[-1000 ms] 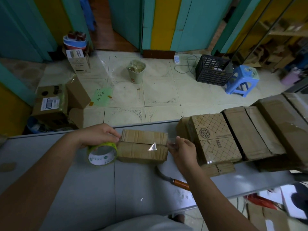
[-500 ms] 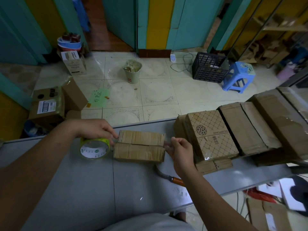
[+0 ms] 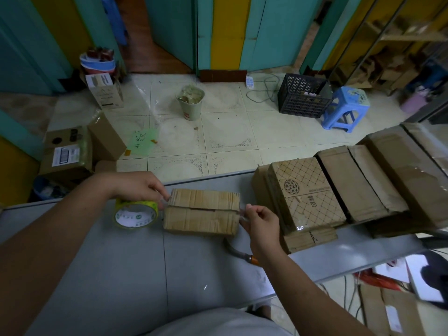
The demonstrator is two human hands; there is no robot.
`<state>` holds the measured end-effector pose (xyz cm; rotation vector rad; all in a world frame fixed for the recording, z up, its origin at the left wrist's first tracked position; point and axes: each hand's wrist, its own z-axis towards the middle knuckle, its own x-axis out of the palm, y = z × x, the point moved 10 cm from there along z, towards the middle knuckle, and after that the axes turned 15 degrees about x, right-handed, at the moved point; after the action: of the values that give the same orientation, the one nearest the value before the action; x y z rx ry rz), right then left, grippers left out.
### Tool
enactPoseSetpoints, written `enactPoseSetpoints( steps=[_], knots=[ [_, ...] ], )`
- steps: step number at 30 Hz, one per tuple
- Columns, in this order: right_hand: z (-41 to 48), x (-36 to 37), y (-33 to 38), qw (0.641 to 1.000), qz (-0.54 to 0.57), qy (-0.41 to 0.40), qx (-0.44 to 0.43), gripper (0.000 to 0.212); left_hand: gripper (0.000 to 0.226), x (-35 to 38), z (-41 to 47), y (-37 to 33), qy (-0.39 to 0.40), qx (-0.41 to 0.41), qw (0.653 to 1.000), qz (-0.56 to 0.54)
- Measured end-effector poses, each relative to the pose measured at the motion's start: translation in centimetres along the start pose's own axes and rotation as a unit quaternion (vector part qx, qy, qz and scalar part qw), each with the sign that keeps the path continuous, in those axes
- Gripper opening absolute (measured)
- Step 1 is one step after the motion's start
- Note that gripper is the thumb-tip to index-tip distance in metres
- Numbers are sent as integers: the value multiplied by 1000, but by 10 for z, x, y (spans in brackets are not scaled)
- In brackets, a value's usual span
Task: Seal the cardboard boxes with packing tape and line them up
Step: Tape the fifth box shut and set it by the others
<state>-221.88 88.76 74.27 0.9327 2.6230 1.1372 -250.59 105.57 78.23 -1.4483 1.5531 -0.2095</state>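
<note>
So the small cardboard box (image 3: 202, 212) is sitting mid-table on the grey table (image 3: 121, 275). Its flaps are folded down, but the seam along the top is still showing a gap. The left hand (image 3: 138, 187) is gripping the tape roll (image 3: 135, 214), fingers curled over the top of it, and is holding it right against the box's left end. The right hand (image 3: 260, 221) is pinching the free end of the clear tape (image 3: 242, 210) between thumb and forefinger just off the box's right end, with the other fingers tucked in.

What's changing: a second ago a bright glint was hanging over the middle of the lid, and that's gone now. Both hands are staying pretty much where they were. My guess is the strip is coming down flat along the seam instead of floating above it. I honestly can't tell if it's stuck down yet, since the tape is nearly invisible here.

If that's right, this box is getting close to sealed. What's left is rubbing the strip down, folding the end over the right side, and cutting at the roll. A knife (image 3: 242, 253) with an orange handle is lying under the right forearm, so it's handy. After that the box is heading for the row of boxes (image 3: 356, 180) lined up on the right, next to the patterned box (image 3: 305, 190).
</note>
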Motion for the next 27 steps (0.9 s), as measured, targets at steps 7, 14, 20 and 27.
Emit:
enactPoseSetpoints(
  steps=[7, 14, 20, 27],
  knots=[
    [13, -6, -10, 1000, -2, -22, 4, 20, 21, 2, 4, 1, -9, 22, 1000, -1],
    [37, -10, -37, 998, -48, -19, 44, 23, 21, 2, 9, 4, -26, 33, 999, 13],
    [50, -7, -60, 986, -65, -13, 154, 19, 18, 11, 15, 17, -36, 50, 997, 36],
    [49, -1, -78, 979, -9, -22, 202, 38, 9, 17, 25, 21, -62, 78, 994, 46]
  ],
)
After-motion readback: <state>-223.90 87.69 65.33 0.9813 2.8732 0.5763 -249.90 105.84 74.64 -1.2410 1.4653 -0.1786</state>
